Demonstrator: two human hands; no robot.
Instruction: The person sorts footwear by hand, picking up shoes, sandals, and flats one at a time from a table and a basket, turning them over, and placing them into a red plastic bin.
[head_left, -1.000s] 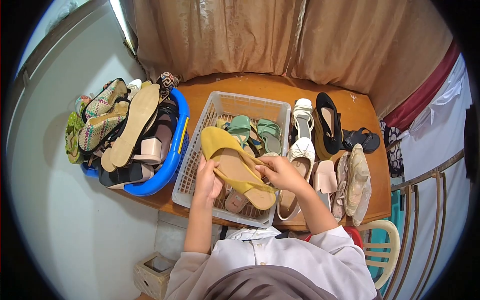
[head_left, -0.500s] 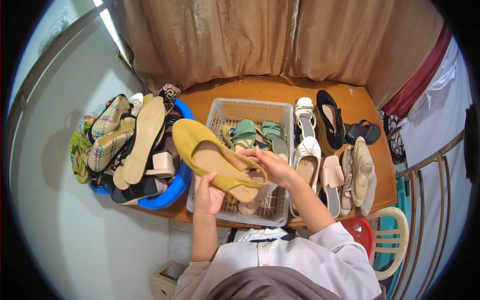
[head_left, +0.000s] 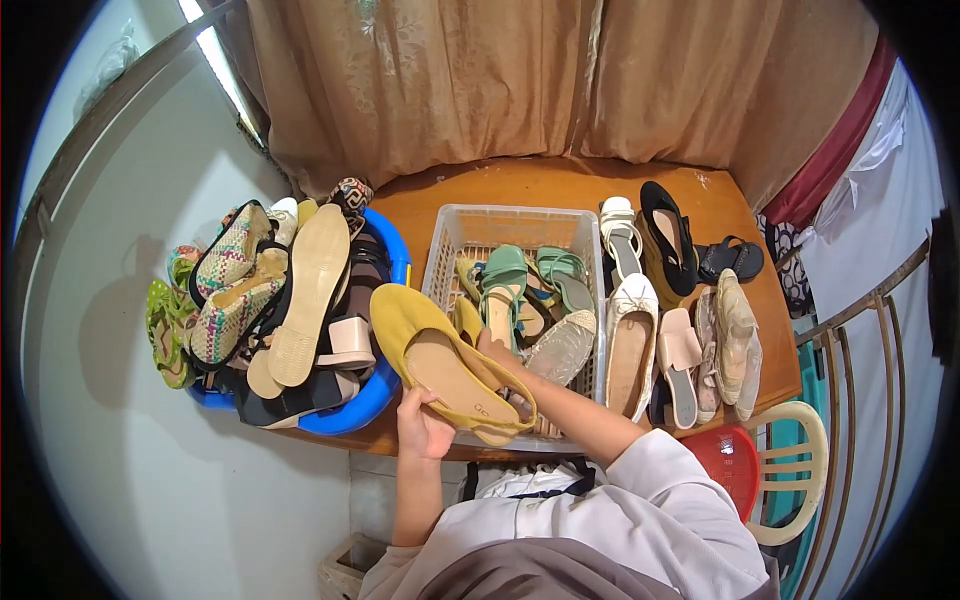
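1. Yellow, with a tan insole facing up, the shoe [head_left: 440,362] sits in the person's left hand [head_left: 424,428], its toe pointing toward eleven o'clock. It hangs over the near left corner of the clear basket [head_left: 520,211].
2. The thumb of that left hand presses along the shoe's near side, narrow and closed on it; the other fingers are mostly hidden underneath.
3. Down inside the clear basket, the right hand [head_left: 491,350] reaches behind the held shoe, close to another yellow shoe [head_left: 467,320]. Its fingertips are covered, so I cannot tell whether they are wide, narrow or gripping.
4. Also in the clear basket, green sandals [head_left: 505,267] lie toward twelve and one o'clock, and a shoe in clear wrapping [head_left: 565,345] leans at three.
5. At nine o'clock from that basket, a blue basket [head_left: 378,398] is heaped with footwear: woven shoes [head_left: 238,312] on its left side, a pale sole [head_left: 313,290] turned up, and a block-heeled shoe [head_left: 347,345] near its right rim.
6. Just beside the clear basket at three o'clock, a white flat shoe [head_left: 632,350] rests on the wooden table [head_left: 500,185], with a pink sandal [head_left: 680,362] next to it. Toward two o'clock stand white sandals [head_left: 622,240], a black shoe [head_left: 668,235] and black sandals [head_left: 730,260].
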